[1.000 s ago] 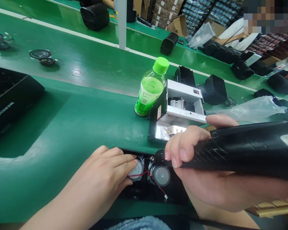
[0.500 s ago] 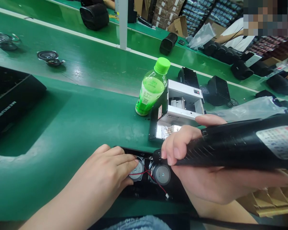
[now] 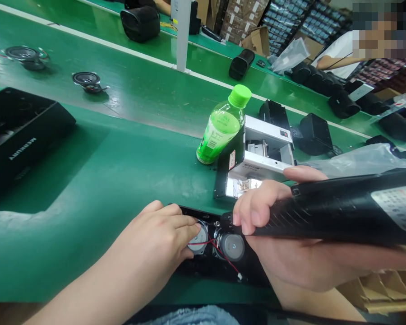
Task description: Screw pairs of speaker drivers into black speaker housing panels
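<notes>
My right hand [image 3: 274, 225] is wrapped round a black electric screwdriver [image 3: 341, 212], its tip down at a black speaker housing [image 3: 219, 266] at the near edge of the green bench. Inside the housing sit two round silver speaker drivers [image 3: 232, 246] joined by red wires. My left hand [image 3: 159, 239] lies on the housing, fingers pressed together on the left driver [image 3: 199, 237].
A green drink bottle [image 3: 221, 126] leans on a white metal device [image 3: 257, 158] just beyond my hands. A black case [image 3: 20, 135] lies at left. Loose speaker cones [image 3: 86, 80] and black speaker shells [image 3: 313, 131] ride the green conveyor [image 3: 138, 90]. Another person [image 3: 341, 49] sits at far right.
The view has slid slightly left, so everything sits a little further right. My hands and the screwdriver hold nearly the same place on the housing.
</notes>
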A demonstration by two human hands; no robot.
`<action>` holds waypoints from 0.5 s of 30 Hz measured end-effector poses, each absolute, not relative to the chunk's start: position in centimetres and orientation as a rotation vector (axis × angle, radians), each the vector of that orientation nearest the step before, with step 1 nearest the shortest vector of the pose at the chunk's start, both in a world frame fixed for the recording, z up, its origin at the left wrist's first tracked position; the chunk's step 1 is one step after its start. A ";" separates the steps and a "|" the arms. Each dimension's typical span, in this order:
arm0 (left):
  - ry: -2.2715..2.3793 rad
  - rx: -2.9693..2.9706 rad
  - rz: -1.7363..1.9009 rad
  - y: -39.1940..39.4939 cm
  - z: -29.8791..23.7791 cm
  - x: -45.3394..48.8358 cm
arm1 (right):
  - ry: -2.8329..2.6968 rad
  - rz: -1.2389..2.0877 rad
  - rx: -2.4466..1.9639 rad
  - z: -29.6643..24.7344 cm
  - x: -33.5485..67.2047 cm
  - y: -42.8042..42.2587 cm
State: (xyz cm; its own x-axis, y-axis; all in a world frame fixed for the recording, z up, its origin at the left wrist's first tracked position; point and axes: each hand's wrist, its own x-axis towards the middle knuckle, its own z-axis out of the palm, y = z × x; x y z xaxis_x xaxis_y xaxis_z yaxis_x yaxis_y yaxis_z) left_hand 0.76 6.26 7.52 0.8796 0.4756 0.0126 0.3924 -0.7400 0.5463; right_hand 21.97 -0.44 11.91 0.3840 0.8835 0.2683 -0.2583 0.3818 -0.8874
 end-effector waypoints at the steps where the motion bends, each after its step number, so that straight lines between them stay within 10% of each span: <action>1: 0.630 2.497 0.194 6.2 7.5 0.8 | -0.871 0.852 -0.873 11.9 22.0 -0.4; 15: 0.666 2.439 0.037 6.7 8.1 1.3 | -1.000 0.831 -0.866 11.2 20.9 -0.5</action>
